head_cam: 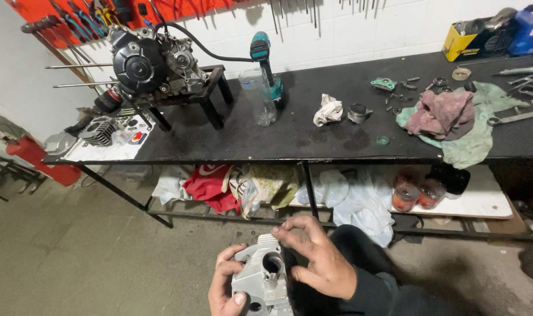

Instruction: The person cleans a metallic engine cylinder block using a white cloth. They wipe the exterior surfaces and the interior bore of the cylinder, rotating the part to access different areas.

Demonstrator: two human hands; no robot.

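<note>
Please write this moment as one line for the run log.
left hand: holds grey metal engine cylinder | right hand: fingers rest on cylinder top | behind: black workbench with engine on stand

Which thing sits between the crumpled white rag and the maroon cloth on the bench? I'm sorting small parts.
In the head view, a small round metal part, likely a piston, lies between the white rag and the maroon cloth.

The grey metal cylinder block [263, 284] is cut off by the near edge, so its lower part is not seen. The left hand [224, 289] is also cut there, at the wrist. At the far right, the blue box [531, 28] leaves the frame. The small dark metal parts [408, 88] on the black workbench [231, 137] are too small to tell.
</note>
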